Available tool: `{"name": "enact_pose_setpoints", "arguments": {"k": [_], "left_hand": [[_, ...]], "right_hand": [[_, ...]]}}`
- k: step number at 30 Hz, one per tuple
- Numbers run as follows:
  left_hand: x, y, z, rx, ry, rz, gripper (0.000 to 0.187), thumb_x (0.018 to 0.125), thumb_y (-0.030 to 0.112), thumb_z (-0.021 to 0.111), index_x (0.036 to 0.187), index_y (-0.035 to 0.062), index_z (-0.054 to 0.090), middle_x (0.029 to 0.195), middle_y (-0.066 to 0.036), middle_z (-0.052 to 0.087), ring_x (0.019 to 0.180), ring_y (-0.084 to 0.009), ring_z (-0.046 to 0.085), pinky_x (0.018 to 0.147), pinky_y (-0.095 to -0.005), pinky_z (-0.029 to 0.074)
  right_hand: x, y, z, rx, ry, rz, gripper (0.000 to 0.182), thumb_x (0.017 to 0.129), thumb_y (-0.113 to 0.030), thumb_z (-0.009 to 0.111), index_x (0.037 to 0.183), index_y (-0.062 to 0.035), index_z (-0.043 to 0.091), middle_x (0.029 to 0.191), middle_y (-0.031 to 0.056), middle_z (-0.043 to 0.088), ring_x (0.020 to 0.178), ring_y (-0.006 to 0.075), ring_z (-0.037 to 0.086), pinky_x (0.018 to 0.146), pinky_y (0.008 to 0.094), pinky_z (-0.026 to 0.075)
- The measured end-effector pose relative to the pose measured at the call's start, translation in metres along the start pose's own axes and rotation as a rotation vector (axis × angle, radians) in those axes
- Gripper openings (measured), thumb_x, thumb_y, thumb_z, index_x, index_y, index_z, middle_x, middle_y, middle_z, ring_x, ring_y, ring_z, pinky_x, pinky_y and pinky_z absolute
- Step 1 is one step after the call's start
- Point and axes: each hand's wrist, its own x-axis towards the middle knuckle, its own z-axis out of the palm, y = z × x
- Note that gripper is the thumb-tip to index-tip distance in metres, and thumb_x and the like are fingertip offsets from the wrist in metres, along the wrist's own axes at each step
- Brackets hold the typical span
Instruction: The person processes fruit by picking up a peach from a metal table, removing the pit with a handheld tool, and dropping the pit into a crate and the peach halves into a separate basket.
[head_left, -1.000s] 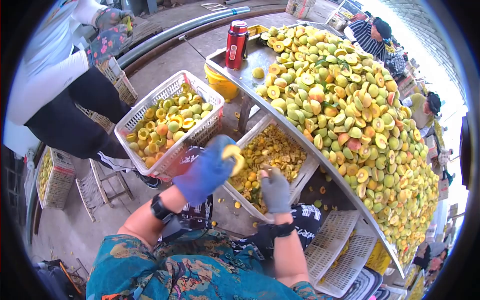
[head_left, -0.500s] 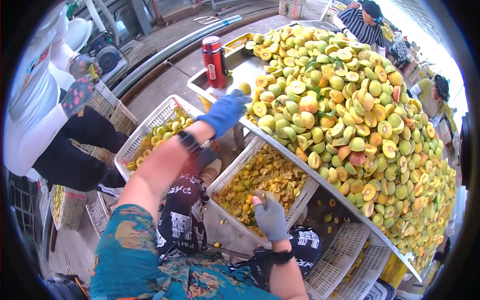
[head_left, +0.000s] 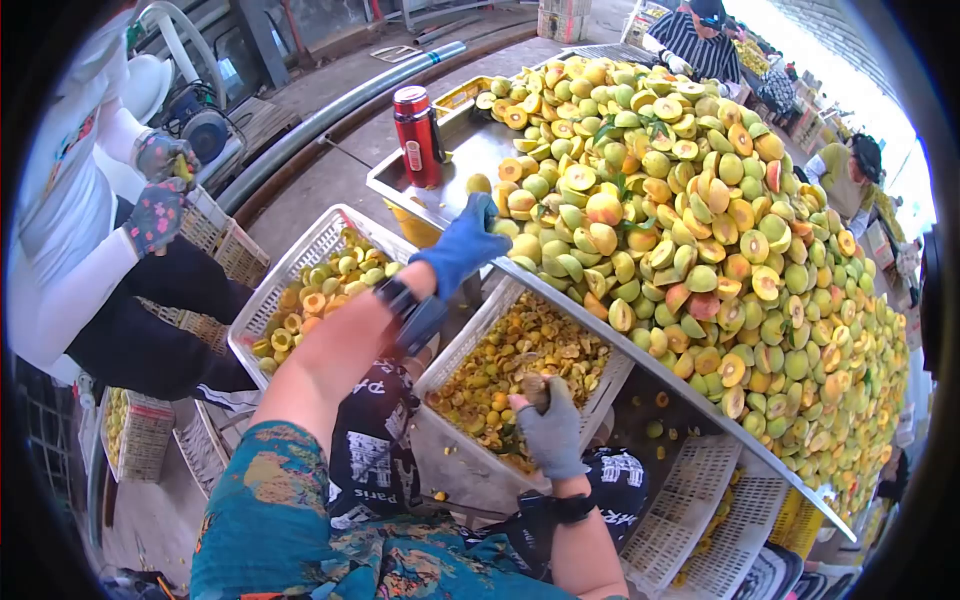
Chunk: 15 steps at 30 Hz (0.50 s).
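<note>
At the edge of the worktop, my left hand curls beside fruit, grip hidden; below it, my right hand curls, contents unclear. A light pinch should prevent bruising.

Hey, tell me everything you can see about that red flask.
The red flask is a tall cylinder with a glossy, metallic-looking red body, a red top with a dull band beneath it, and a black handle down one side. A pale label with print too small to read sits on its front. It looks closed and stands upright on the bare metal corner of the table, beside the fruit heap. No hand touches it.
</note>
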Motion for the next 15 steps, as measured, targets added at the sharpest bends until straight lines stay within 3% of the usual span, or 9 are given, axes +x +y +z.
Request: {"name": "enact_pose_setpoints", "arguments": {"k": [1,3,4,5,7,8,10,12,15], "left_hand": [[-0.016,-0.002,-0.002,-0.377,0.014,-0.02,0.042,0.081,0.015,0.065,0.117,0.009,0.045,0.092,-0.011,0.059,0.073,-0.0264,0.061,0.065,-0.0359,0.053],[-0.067,0.052,-0.032,-0.809,-0.186,-0.319,0.053,0.082,0.013,0.065,0.129,0.0112,0.041,0.097,-0.007,0.057,0.076,-0.0202,0.06,0.06,-0.031,0.053],[-0.087,0.057,-0.031,-0.933,-0.141,-0.314,0.062,0.084,0.011,0.064,0.139,0.013,0.036,0.1,-0.008,0.057,0.079,-0.0181,0.061,0.056,-0.03,0.053],[-0.108,0.058,-0.036,-1.071,-0.185,-0.282,0.054,0.092,0.024,0.06,0.141,0.0134,0.039,0.109,-0.01,0.06,0.085,-0.0218,0.063,0.066,-0.0344,0.055],[-0.145,0.069,-0.039,-1.252,-0.224,-0.209,0.046,0.098,0.036,0.053,0.136,0.0116,0.044,0.105,-0.006,0.059,0.083,-0.018,0.061,0.07,-0.0328,0.053],[-0.162,0.076,-0.038,-1.255,-0.228,-0.213,0.046,0.098,0.036,0.053,0.136,0.0116,0.044,0.105,-0.006,0.059,0.083,-0.018,0.061,0.07,-0.0328,0.053],[-0.196,0.09,-0.035,-1.067,-0.035,-0.23,0.05,0.1,0.048,0.043,0.131,0.0081,0.048,0.112,-0.007,0.059,0.093,-0.0168,0.059,0.085,-0.0337,0.05],[-0.222,0.102,-0.034,-0.97,0.008,-0.188,0.054,0.1,0.05,0.042,0.129,0.0057,0.046,0.114,-0.008,0.058,0.095,-0.0173,0.059,0.087,-0.033,0.05],[-0.25,0.12,-0.038,-0.899,0.069,-0.15,0.053,0.1,0.05,0.04,0.126,0.0036,0.046,0.116,-0.009,0.056,0.096,-0.0171,0.059,0.089,-0.0321,0.049]], "right_hand": [[-0.001,0.001,0.002,0.004,-0.003,-0.009,0.035,0.083,-0.023,0.073,0.108,-0.003,0.057,0.083,0.0173,0.066,0.074,0.0267,0.066,0.067,0.0355,0.051],[-0.005,0.002,0.007,0.208,-0.057,0.062,0.035,0.085,-0.022,0.071,0.11,-0.0018,0.056,0.079,0.0145,0.065,0.071,0.0223,0.064,0.065,0.0339,0.05],[-0.01,-0.018,0.006,0.335,-0.095,0.125,0.033,0.087,-0.022,0.069,0.11,-0.0008,0.056,0.078,0.0127,0.063,0.069,0.0213,0.062,0.065,0.0343,0.049],[-0.015,-0.036,0.007,0.336,-0.1,0.123,0.033,0.087,-0.022,0.069,0.11,-0.0008,0.056,0.078,0.0127,0.063,0.069,0.0213,0.062,0.065,0.0343,0.049],[-0.03,-0.065,0.007,0.222,-0.126,-0.078,0.03,0.09,-0.021,0.065,0.11,-0.0004,0.056,0.078,0.0129,0.061,0.068,0.0232,0.06,0.064,0.0348,0.049],[-0.038,-0.076,0.008,0.156,-0.145,-0.15,0.029,0.09,-0.02,0.064,0.109,-0.0006,0.055,0.082,0.0166,0.062,0.071,0.0299,0.063,0.064,0.0372,0.05],[-0.054,-0.1,0.013,0.147,-0.129,-0.211,0.029,0.09,-0.021,0.064,0.109,-0.0007,0.055,0.083,0.0187,0.063,0.074,0.034,0.064,0.065,0.039,0.05],[-0.064,-0.114,0.017,0.107,-0.107,-0.336,0.028,0.089,-0.021,0.064,0.108,-0.0014,0.055,0.085,0.0228,0.064,0.079,0.043,0.064,0.064,0.0439,0.05],[-0.078,-0.131,0.021,0.05,-0.127,-0.307,0.027,0.089,-0.021,0.063,0.106,-0.0023,0.055,0.081,0.0226,0.063,0.074,0.0445,0.063,0.061,0.0446,0.05]]}}
